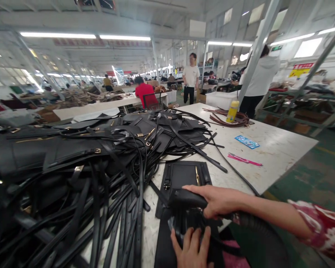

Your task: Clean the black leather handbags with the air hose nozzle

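My right hand (216, 201) is wrapped round the black handle of a hand-held tool (188, 198); a thick ribbed hose (264, 232) trails from it to the right. Its working end is hidden low over the work, so I cannot tell its exact kind. Below it my left hand (192, 247) lies with fingers spread on a black leather bag piece (167, 238), beside some shiny clear plastic. Just beyond is the piece's flat panel (184, 174), with a buckle (166, 185) and a gold zip (197, 175).
Black bag parts (72, 149) and long straps (128, 212) are heaped across the left of the white table (279, 149). To the right lie a pink tool (244, 159), a blue card (247, 142), brown straps (240, 121) and a yellow bottle (232, 111). Several people work beyond.
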`<action>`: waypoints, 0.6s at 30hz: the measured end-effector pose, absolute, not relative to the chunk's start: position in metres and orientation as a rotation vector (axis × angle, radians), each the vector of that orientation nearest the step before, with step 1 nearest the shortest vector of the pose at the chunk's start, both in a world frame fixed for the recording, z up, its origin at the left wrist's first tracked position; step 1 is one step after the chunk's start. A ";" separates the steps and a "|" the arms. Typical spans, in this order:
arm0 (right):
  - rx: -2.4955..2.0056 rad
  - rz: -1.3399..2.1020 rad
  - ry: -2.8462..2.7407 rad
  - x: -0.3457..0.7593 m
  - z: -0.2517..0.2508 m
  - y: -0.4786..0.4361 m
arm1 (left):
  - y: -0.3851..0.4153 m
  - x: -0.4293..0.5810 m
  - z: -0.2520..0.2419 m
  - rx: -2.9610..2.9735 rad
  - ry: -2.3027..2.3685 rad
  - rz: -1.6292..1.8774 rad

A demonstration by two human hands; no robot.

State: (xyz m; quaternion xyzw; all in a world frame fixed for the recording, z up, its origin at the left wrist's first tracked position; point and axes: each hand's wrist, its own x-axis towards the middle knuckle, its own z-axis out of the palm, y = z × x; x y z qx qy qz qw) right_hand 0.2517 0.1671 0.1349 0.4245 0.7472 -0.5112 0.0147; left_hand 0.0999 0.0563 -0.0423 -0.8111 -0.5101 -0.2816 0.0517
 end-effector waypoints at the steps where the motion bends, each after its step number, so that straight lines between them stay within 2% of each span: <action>1: 1.274 -1.559 2.321 0.243 0.134 0.168 | 0.055 0.105 -0.044 -2.448 -1.566 -0.868; 8: 1.247 -1.475 2.307 0.188 0.107 0.178 | 0.050 0.120 -0.048 -2.352 -1.612 -0.947; 18: 1.265 -1.602 2.059 0.238 0.115 0.176 | 0.049 0.175 -0.056 -2.071 -1.627 -1.188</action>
